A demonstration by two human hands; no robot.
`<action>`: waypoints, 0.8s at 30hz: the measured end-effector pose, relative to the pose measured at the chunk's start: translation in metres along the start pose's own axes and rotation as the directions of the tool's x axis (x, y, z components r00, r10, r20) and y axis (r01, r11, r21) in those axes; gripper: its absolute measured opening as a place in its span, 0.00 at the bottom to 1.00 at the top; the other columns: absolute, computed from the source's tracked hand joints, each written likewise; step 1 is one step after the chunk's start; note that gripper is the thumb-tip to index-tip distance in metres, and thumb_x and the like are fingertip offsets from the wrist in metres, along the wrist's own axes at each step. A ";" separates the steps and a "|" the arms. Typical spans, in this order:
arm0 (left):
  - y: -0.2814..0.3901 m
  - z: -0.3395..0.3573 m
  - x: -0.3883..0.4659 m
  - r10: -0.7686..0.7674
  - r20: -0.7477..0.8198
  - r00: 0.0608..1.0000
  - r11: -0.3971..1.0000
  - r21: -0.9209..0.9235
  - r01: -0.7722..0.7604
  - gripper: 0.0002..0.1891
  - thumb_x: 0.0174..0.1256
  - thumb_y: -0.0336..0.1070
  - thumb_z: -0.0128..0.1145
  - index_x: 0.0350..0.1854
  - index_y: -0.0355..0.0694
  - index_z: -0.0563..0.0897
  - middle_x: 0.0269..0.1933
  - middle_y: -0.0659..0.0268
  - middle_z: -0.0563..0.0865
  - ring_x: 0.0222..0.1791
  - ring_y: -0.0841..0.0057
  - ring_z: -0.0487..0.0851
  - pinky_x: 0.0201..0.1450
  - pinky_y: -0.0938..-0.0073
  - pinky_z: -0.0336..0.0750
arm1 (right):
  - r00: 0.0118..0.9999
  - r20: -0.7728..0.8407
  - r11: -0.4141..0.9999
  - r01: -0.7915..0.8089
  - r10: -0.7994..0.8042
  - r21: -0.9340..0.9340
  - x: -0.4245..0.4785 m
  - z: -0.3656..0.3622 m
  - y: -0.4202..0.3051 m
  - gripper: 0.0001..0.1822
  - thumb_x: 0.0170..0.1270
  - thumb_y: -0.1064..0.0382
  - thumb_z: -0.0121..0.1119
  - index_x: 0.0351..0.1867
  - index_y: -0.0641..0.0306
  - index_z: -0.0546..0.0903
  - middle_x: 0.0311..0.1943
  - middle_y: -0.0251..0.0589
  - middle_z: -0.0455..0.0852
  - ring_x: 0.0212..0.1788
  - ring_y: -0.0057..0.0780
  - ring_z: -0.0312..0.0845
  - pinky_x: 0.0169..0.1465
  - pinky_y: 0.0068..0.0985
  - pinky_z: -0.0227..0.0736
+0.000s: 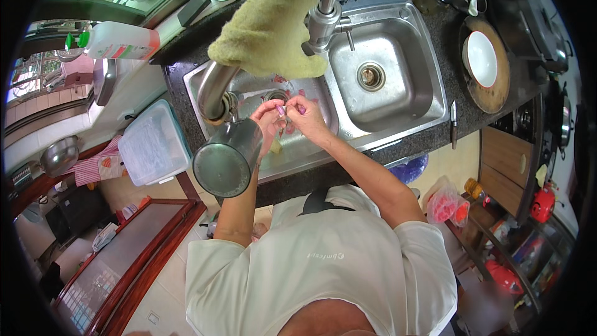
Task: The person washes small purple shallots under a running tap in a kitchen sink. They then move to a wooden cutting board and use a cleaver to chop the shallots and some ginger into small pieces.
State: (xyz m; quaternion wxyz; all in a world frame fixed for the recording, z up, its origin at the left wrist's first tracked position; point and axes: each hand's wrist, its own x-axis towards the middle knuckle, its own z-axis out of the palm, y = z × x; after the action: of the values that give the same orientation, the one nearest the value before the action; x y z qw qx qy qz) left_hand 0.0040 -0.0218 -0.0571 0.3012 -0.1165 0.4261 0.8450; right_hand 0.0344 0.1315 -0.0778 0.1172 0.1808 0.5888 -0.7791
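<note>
Over the left basin (322, 98) of a stainless steel sink, my left hand (265, 121) pinches a small purple-and-white piece (281, 110), which looks like a garlic clove or a shallot. The fingertips of my right hand (305, 119) meet at the same piece, and a bit of purple skin shows at them. Reddish-purple peels (315, 101) lie in the basin below, by the drain. A pale yellowish piece (276, 146) rests under my left wrist. The dark cylinder of a tap-mounted fitting (224, 163) hides part of my left forearm.
A yellow-green cloth (270, 28) hangs over the tap (322, 23). The right basin (387, 88) has a drain strainer. A small knife (454, 123) lies at the counter's edge. Beyond it, a white bowl (482, 59) sits on a round wooden board (496, 95). A plastic bottle (119, 40) stands at left.
</note>
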 end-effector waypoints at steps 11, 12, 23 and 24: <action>-0.007 -0.001 -0.001 0.114 -0.116 0.987 0.931 0.360 -0.065 0.11 0.68 0.27 0.58 0.50 0.32 0.81 0.45 0.63 0.85 0.43 0.78 0.83 0.45 0.75 0.79 | 0.991 -0.050 0.989 0.118 -0.122 -0.086 -0.006 0.006 0.005 0.04 0.64 0.67 0.57 0.34 0.66 0.78 0.23 0.34 0.80 0.23 0.14 0.73 0.24 0.22 0.72; -0.009 -0.002 -0.001 0.133 -0.122 0.984 0.933 0.350 -0.082 0.11 0.68 0.26 0.57 0.51 0.32 0.81 0.46 0.62 0.85 0.43 0.77 0.83 0.47 0.74 0.80 | 0.990 -0.053 0.988 0.128 -0.133 -0.092 -0.006 0.006 0.007 0.04 0.64 0.67 0.57 0.34 0.66 0.78 0.23 0.34 0.80 0.23 0.14 0.73 0.24 0.22 0.71; -0.012 -0.015 0.009 0.174 -0.109 0.979 0.980 -0.080 -0.183 0.11 0.68 0.22 0.54 0.51 0.29 0.79 0.52 0.52 0.83 0.55 0.62 0.82 0.57 0.65 0.82 | 0.990 -0.138 0.997 0.002 0.009 0.078 0.002 0.003 0.010 0.05 0.65 0.67 0.56 0.33 0.65 0.80 0.18 0.26 0.75 0.18 0.12 0.68 0.21 0.18 0.62; -0.009 -0.017 0.011 0.183 -0.133 0.974 0.977 -0.089 -0.195 0.11 0.68 0.22 0.54 0.50 0.29 0.79 0.52 0.52 0.83 0.56 0.60 0.82 0.57 0.65 0.82 | 0.990 -0.137 0.991 -0.026 0.044 0.128 0.002 0.003 0.009 0.05 0.65 0.67 0.55 0.33 0.65 0.80 0.18 0.26 0.75 0.18 0.12 0.68 0.21 0.18 0.62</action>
State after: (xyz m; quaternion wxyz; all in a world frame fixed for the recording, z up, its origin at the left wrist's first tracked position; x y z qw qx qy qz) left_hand -0.0001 -0.0269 -0.0779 0.1860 -0.1428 0.4095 0.8816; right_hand 0.0363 0.1259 -0.0858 0.0778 0.2523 0.5420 -0.7979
